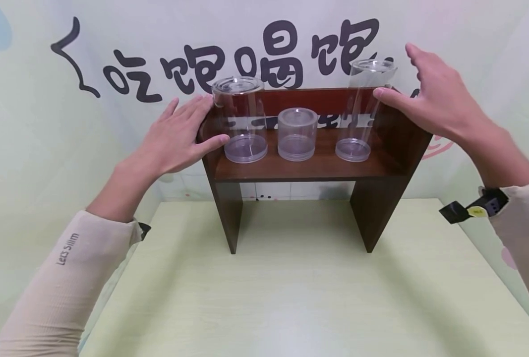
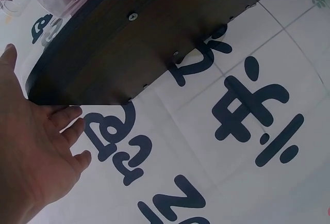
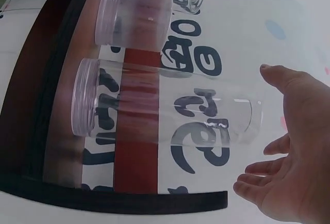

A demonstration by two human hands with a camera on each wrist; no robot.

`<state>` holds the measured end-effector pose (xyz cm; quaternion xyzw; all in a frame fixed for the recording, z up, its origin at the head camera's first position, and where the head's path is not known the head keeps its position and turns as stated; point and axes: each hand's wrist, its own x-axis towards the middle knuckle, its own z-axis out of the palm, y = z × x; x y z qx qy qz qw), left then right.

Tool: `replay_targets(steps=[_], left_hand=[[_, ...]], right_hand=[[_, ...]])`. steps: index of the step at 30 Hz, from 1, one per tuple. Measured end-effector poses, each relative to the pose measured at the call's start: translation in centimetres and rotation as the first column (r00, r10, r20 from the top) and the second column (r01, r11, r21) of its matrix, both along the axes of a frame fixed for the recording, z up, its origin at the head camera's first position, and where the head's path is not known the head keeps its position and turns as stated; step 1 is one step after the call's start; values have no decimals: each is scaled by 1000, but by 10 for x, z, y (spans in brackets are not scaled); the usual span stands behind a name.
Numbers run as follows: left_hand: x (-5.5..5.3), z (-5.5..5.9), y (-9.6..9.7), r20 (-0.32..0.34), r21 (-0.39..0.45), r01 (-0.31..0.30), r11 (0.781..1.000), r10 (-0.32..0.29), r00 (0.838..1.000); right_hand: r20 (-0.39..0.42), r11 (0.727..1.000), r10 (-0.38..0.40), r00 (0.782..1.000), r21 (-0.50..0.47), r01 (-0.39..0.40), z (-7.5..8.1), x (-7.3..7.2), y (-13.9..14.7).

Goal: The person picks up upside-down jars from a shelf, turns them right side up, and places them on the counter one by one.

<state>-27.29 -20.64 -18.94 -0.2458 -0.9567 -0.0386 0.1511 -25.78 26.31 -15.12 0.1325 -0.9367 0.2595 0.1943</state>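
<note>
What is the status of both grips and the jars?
Left grip empty, by shelf. Right grip empty, by tall jar, nothing between. Three jars upright.

You have one wooden shelf unit [image 1: 309,171], made with two side panels [image 1: 380,213], one cross board [image 1: 325,148] and one red back rail [image 1: 309,102]. On the shelf unit you can count three clear jars [image 1: 297,141]. One tabletop [image 1: 291,297] lies under it. Your hands number two: one left hand [image 1: 175,134] at the unit's left, one right hand [image 1: 444,99] at its right. You wear two pale sleeves [image 1: 63,287].
</note>
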Motion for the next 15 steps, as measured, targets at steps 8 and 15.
replay_targets(steps=[8,15], left_hand=[[0,0,0,17,5,-4,1000,4,1000],[0,0,0,36,8,-9,1000,9,999]], right_hand=[[-4,997,18,1000,-80,-18,2,-14,-13],[-11,997,-1,1000,-82,0,1,-23,-26]])
